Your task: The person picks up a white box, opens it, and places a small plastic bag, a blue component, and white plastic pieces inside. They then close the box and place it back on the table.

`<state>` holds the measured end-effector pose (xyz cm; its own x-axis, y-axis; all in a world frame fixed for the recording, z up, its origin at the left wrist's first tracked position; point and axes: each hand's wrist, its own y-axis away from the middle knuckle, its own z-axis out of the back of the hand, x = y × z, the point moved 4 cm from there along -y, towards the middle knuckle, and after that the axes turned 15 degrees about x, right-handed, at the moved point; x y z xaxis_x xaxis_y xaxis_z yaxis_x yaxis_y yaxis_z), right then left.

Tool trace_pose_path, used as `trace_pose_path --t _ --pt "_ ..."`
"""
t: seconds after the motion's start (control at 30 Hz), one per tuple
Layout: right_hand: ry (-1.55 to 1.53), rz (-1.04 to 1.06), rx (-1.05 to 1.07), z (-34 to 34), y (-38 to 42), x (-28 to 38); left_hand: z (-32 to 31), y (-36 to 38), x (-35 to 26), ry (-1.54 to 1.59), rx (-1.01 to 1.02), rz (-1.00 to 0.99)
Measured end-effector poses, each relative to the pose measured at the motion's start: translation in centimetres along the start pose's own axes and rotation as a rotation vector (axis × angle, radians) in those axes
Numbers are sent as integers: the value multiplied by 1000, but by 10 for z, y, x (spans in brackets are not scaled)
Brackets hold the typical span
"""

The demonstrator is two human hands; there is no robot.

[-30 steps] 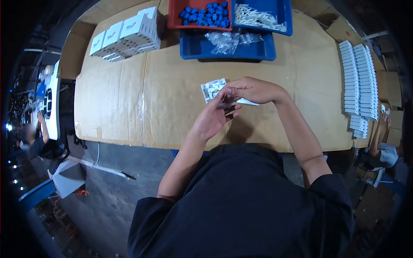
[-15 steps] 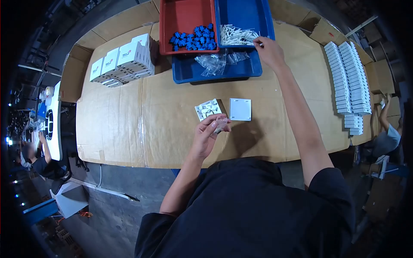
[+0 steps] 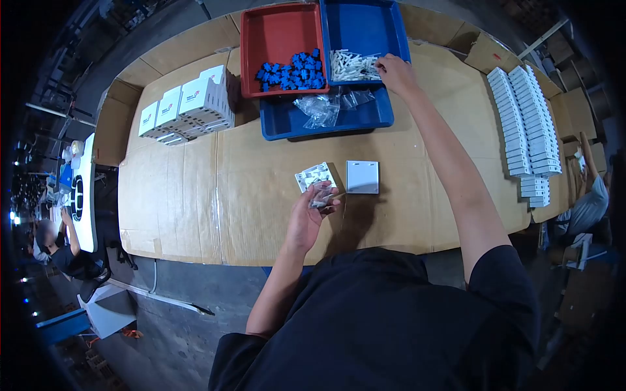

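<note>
In my left hand (image 3: 304,221) is a small clear plastic bag (image 3: 321,195), held by the fingers with small contents I cannot make out. Just beyond that hand lies a white square housing (image 3: 311,174) with parts inside, partly hidden by my fingers. Beside it on the right sits a plain white square cover (image 3: 363,178). My right hand (image 3: 398,73) reaches to the right edge of a pile of small white plastic pieces (image 3: 352,65) in the upper blue tray (image 3: 399,29). Its fingers are pinched together; whatever is between them is hidden.
A red tray (image 3: 282,29) holds blue plastic pieces (image 3: 301,70). Clear bags (image 3: 318,111) lie in the lower blue tray (image 3: 368,125). White boxes (image 3: 195,98) are stacked left, tall white stacks (image 3: 521,124) right. Other people work at both sides.
My left hand has turned, so the bag now lies over the fingers. The right hand stays at the white pieces, slightly further into the pile. The view has tilted slightly.
</note>
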<state>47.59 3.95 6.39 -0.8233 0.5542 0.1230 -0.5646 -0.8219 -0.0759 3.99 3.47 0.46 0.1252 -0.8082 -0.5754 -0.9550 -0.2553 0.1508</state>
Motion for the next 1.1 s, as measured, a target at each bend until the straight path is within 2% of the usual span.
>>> trace_pose_path --t 0.13,0.33,0.43,0.53,0.63,0.67,0.8,0.93,1.1 --pt "-1 -67 127 13 -1 8 -2 -4 -1 26 14 19" --pt "-78 -93 147 11 -9 10 -8 -7 -1 32 44 27" --pt "-100 -74 58 10 -10 5 -9 -6 -1 43 38 43" --pt "-254 28 -170 14 -12 -4 -11 -5 -3 75 64 34" --pt "-942 -91 -78 21 -8 -14 -9 -4 -4 109 67 33" --pt "-1180 -43 -77 27 1 -8 -8 -5 -4 117 64 39" --pt "-1626 10 5 40 38 19 -11 -8 -4 173 85 52" --pt "-1639 21 138 40 77 46 -11 -13 -2 187 123 55" --pt "-1397 66 336 10 124 77 -11 -15 -3 195 114 52"
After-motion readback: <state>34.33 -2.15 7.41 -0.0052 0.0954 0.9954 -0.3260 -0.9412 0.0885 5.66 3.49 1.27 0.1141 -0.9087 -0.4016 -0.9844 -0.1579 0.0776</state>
